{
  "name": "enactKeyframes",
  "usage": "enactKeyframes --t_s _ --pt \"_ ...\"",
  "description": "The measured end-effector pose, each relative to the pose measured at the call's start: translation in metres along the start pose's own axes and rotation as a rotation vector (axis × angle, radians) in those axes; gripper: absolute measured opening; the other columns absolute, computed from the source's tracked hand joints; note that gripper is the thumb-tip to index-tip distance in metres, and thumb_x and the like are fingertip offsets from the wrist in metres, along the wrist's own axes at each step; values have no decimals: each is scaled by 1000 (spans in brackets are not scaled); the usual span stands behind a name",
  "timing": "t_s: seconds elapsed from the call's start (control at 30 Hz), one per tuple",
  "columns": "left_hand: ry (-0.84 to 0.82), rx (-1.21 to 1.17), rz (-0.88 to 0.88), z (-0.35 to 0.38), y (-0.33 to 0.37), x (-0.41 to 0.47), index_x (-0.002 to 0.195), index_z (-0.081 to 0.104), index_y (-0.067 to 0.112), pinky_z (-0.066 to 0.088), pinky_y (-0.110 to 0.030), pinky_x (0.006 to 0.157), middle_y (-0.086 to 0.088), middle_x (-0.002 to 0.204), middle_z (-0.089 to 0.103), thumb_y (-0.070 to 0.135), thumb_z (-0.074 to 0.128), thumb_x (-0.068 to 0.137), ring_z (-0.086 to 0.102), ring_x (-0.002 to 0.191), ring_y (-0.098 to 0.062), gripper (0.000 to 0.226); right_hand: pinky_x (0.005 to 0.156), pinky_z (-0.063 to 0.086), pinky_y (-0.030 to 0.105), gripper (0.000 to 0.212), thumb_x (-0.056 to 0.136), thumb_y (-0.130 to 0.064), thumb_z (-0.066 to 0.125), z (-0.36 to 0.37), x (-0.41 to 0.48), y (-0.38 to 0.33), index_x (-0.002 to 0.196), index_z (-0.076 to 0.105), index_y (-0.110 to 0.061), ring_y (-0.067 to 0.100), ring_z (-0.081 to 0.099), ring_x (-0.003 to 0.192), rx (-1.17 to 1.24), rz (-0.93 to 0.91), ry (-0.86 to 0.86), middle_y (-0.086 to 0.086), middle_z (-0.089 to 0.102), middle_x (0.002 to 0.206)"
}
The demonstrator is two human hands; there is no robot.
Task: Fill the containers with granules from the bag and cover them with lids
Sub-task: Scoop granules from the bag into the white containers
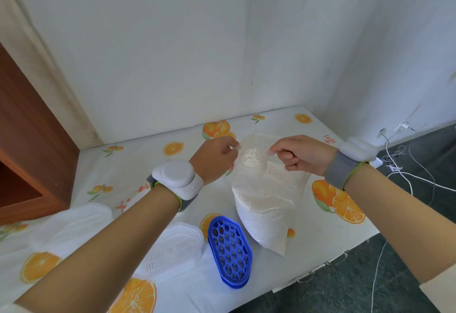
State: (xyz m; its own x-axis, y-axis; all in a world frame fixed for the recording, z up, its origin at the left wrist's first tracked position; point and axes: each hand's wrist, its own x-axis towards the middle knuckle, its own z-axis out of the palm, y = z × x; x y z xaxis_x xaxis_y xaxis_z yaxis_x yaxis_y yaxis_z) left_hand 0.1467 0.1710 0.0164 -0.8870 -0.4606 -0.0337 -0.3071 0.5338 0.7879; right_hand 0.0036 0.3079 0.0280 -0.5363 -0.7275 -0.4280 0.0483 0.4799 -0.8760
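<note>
A clear plastic bag (264, 204) holding white granules stands on the table, its lower half full. My left hand (217, 157) pinches the left side of the bag's top edge. My right hand (301, 153) pinches the right side, and the two hold the mouth apart. Near the front, a blue honeycomb lid (230, 251) lies on a stack of blue lids. Left of it sits a white slotted container (176, 246), partly hidden by my left forearm. Another white container (81, 221) lies further left.
The table (328, 236) wears an orange-print cloth and sits in a wall corner. Its right edge drops to a dark floor with white cables (404, 174). A brown wooden cabinet (27, 154) stands at the left.
</note>
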Motion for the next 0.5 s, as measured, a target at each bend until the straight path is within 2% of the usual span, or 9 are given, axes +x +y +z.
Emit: enactKeyframes --t_s 0.17,0.33,0.43,0.5 --pt "-5 -35 -6 0 -2 1 109 59 10 42 -23 62 4 60 56 13 41 93 49 56 -9 24 52 21 23 29 89 -11 49 -4 -3 -2 63 60 -15 9 20 41 54 -15 9 -8 27 41" --pt "-45 -34 7 -1 -3 1 97 53 17 41 -22 61 6 61 58 16 41 94 49 56 -10 12 50 24 21 24 91 -13 45 -4 -7 -8 73 62 -13 8 22 39 85 -25 6 -9 27 40" --pt "-58 -27 26 -3 -3 0 91 51 18 41 -20 61 7 63 58 17 41 95 50 57 -8 10 49 25 20 25 91 -13 45 -2 -7 -12 73 62 -14 8 22 40 107 -41 0 -10 28 40" --pt "-51 -11 44 -6 -4 -2 88 51 19 40 -13 58 7 63 58 17 41 95 50 57 -7 12 49 26 20 25 92 -14 45 1 -7 -15 73 61 -14 8 22 39 115 -51 -10 -10 28 40"
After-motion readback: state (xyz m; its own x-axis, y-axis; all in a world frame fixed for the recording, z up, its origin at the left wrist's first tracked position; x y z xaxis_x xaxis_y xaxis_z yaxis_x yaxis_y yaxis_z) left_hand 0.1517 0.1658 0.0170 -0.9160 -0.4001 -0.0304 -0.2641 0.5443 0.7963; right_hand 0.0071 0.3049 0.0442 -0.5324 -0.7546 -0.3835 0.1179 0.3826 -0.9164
